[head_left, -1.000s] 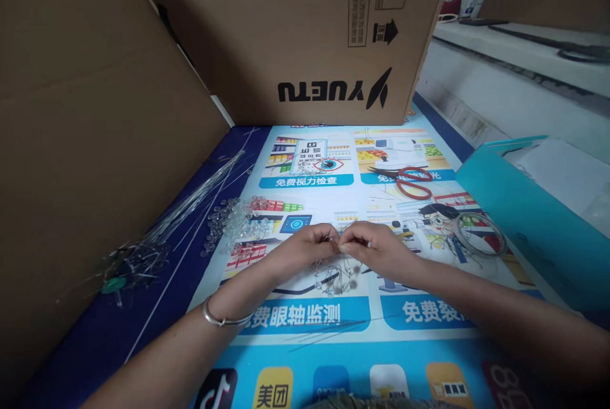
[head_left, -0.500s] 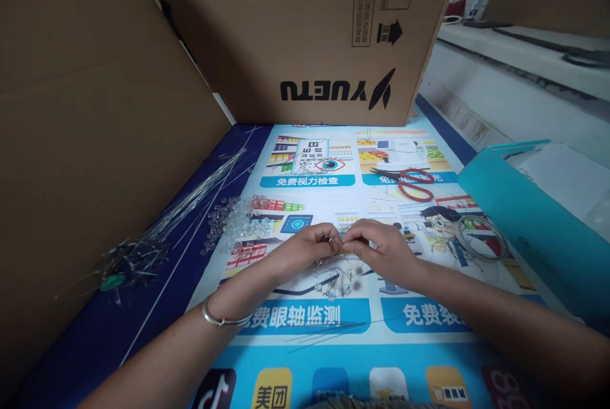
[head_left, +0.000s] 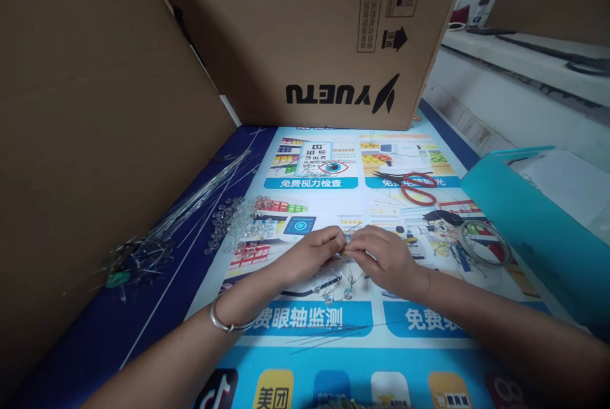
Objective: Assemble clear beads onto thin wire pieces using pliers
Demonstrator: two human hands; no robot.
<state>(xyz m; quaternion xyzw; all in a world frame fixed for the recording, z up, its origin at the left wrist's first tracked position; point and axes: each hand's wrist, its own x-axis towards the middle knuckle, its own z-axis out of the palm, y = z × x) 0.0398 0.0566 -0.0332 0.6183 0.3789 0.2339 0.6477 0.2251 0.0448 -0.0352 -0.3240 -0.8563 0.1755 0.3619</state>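
My left hand and my right hand meet above the middle of the printed mat, fingertips pinched close together. Between them they grip a beaded wire piece; its thin wires, tipped with clear beads, hang below the fingers. Exactly how the wire runs between the fingertips is hidden. A heap of clear beads lies left of my left hand. Loose thin wires rest on the mat on the near side of both hands.
Red-handled scissors lie beyond my right hand. A roll of wire or tape and a teal box are at the right. A bundle of wires stretches along the left. Cardboard walls stand behind and at left.
The view has shifted slightly. Both hands remain pinched together on the beaded wire piece, the right fingers turned a little, and the hanging beads have swung slightly.
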